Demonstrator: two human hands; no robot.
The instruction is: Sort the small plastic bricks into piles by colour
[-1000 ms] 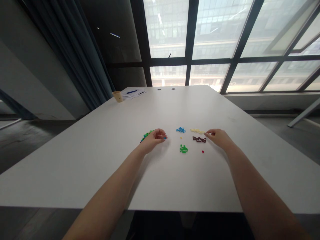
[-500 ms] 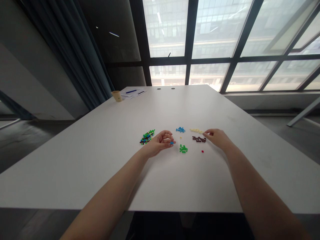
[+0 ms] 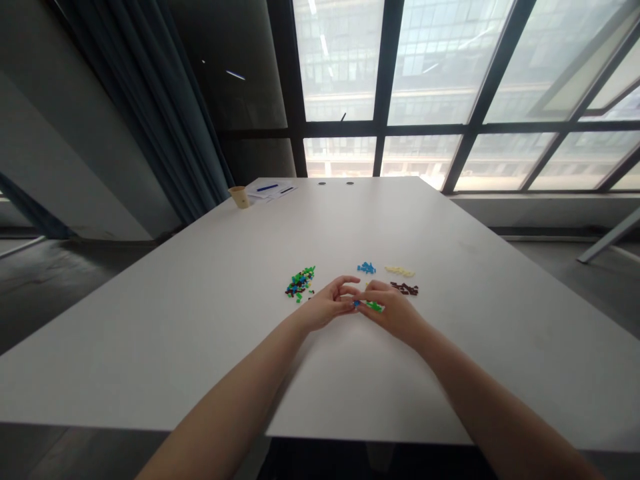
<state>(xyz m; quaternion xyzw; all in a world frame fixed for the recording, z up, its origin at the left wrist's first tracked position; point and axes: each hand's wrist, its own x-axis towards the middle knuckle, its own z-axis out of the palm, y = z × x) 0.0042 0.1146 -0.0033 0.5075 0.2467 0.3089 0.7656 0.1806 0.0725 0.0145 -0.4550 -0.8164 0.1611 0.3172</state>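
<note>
Between the fingertips of both hands is a small blue toy brick [image 3: 357, 303]. My left hand [image 3: 327, 308] pinches it between thumb and fingers, the other fingers curled loosely. My right hand [image 3: 395, 312] meets it from the other side, its thumb and index finger closed on the same brick. Just behind the fingertips lies a pile of green bricks [image 3: 375, 307], partly covered by my right hand. A mixed pile of bricks [image 3: 300, 283] sits left of my left hand. Dark brown bricks [image 3: 405, 289] lie beyond my right hand.
Farther back are a blue brick pile [image 3: 367, 268] and a cream brick pile [image 3: 400, 271]. A paper cup [image 3: 239, 197] stands at the white table's [image 3: 345, 230] far left edge, beside papers [image 3: 265, 193] with pens on them.
My right hand has left the cream and brown piles and come left to meet my left hand at the blue brick. It now hides the spot where the red piece lay.
</note>
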